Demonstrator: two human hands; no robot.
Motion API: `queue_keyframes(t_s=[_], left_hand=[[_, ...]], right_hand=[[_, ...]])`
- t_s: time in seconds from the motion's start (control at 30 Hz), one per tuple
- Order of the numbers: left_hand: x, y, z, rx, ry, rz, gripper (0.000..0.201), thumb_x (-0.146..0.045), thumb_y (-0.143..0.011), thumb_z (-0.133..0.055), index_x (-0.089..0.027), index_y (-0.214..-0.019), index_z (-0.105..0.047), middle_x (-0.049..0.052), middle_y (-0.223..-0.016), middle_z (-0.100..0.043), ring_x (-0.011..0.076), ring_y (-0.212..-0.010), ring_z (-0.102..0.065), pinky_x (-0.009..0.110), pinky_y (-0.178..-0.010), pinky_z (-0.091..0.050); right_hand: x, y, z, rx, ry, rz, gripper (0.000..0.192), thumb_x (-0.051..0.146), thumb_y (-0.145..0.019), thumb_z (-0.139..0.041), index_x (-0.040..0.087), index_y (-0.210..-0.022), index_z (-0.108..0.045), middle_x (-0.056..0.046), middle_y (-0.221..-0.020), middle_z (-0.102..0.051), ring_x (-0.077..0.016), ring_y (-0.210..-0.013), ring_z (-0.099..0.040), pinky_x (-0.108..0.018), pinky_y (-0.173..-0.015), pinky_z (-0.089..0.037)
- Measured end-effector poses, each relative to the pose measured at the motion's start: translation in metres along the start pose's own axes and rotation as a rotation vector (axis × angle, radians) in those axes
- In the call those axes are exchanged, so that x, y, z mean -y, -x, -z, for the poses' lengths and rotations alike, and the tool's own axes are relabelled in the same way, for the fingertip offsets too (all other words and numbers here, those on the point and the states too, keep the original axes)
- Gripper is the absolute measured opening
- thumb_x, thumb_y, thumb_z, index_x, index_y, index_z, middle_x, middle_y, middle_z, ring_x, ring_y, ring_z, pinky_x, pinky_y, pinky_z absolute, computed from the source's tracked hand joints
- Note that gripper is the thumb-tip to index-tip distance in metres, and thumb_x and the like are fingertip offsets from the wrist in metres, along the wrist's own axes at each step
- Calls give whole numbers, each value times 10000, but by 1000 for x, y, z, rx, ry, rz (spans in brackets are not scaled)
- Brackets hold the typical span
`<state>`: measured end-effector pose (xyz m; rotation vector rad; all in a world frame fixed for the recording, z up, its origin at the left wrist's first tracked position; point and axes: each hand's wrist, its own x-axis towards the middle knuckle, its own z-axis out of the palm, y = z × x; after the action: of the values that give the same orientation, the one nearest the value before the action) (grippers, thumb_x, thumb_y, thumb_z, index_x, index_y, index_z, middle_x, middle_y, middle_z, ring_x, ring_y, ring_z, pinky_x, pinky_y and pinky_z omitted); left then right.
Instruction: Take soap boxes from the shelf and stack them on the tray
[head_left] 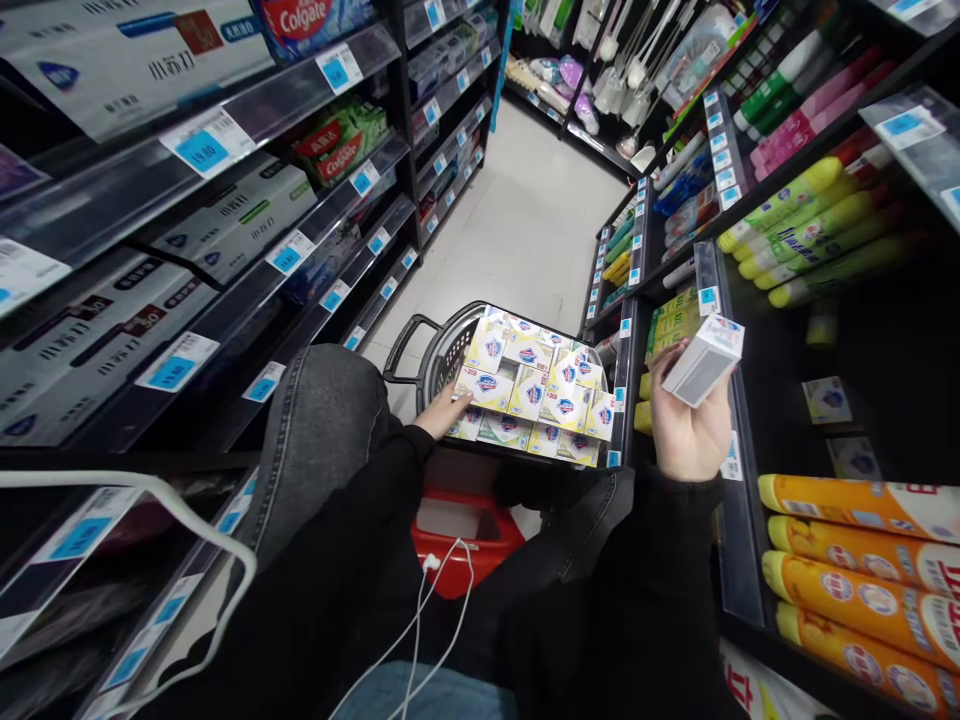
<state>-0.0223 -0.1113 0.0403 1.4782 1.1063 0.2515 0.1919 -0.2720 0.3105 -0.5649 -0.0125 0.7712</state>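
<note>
My right hand is raised beside the right shelf. Its fingers and thumb are wrapped round a small white soap box, which is tilted with a grey printed side towards me. My left hand lies at the near left corner of the stacked soap boxes, its fingers stretched out and touching them. Those boxes are white and yellow with a blue and red logo. They fill a dark basket with holes in its side and a black handle on the left.
Toothpaste cartons line the left shelves. On the right shelf lie orange tubes, yellow-green tubes and more soap boxes deeper in. A red plastic stool is between my legs. White cables hang in front.
</note>
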Motion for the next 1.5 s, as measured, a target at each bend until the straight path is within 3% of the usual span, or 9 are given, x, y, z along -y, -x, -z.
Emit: queue_keyframes(t_s=[0.13,0.27,0.37,0.43,0.7,0.97,1.3,1.5], left_hand=[[3,-1,2,66,-9,13,802,-583,-798,-503,-122,-1448,-416,154,-1444,-497,315,-1343,-460,423,-1090,-383],[-4,3,4,57,-37,36,793,-559,-810,-500,-96,-1447,-410,164,-1448,-490,315,-1352,-449,420,-1108,-365],[-12,8,4,37,-36,51,761,-527,-820,-487,-96,-1444,-414,162,-1466,-469,310,-1361,-439,424,-1122,-347],[-15,10,4,40,-30,51,750,-516,-824,-482,-102,-1446,-411,159,-1471,-462,304,-1367,-432,424,-1128,-338],[-7,9,2,37,-35,83,721,-526,-830,-458,-109,-1418,-437,162,-1483,-446,301,-1385,-406,429,-1145,-302],[-15,14,1,20,-44,131,720,-529,-846,-432,-102,-1425,-423,166,-1439,-498,316,-1332,-466,438,-1106,-350],[-31,21,4,49,-89,139,717,-484,-870,-400,-56,-1445,-384,170,-1480,-448,294,-1380,-410,396,-1138,-310],[-25,18,3,49,-93,142,704,-490,-875,-403,-77,-1445,-384,168,-1464,-469,304,-1361,-432,418,-1120,-336]], right_hand=[[28,-59,42,-56,564,147,304,475,-893,-615,237,-1078,-652,-18,-988,-705,-157,-931,-677,-312,-795,-593],[51,-129,92,-89,1160,213,417,477,-676,-811,142,-866,-649,-53,-826,-707,-179,-773,-689,-298,-697,-586],[50,-166,124,-28,1530,87,462,417,-518,-886,114,-796,-675,-73,-764,-711,-194,-722,-682,-309,-693,-572],[42,-182,142,50,1660,-44,469,400,-485,-889,109,-809,-714,-83,-776,-721,-205,-726,-684,-319,-704,-566],[6,-205,188,112,1524,-360,469,350,-460,-889,128,-854,-767,-84,-848,-736,-201,-731,-673,-329,-717,-560],[-8,-206,209,156,1565,-208,403,396,-488,-849,150,-795,-759,-90,-957,-718,-225,-873,-664,-328,-779,-548],[-11,-198,202,79,1467,-203,467,431,-399,-869,147,-748,-744,-66,-807,-716,-178,-727,-638,-306,-702,-527],[-14,-194,200,41,1464,-184,446,447,-450,-848,143,-751,-723,-60,-791,-716,-182,-731,-644,-317,-718,-529]])
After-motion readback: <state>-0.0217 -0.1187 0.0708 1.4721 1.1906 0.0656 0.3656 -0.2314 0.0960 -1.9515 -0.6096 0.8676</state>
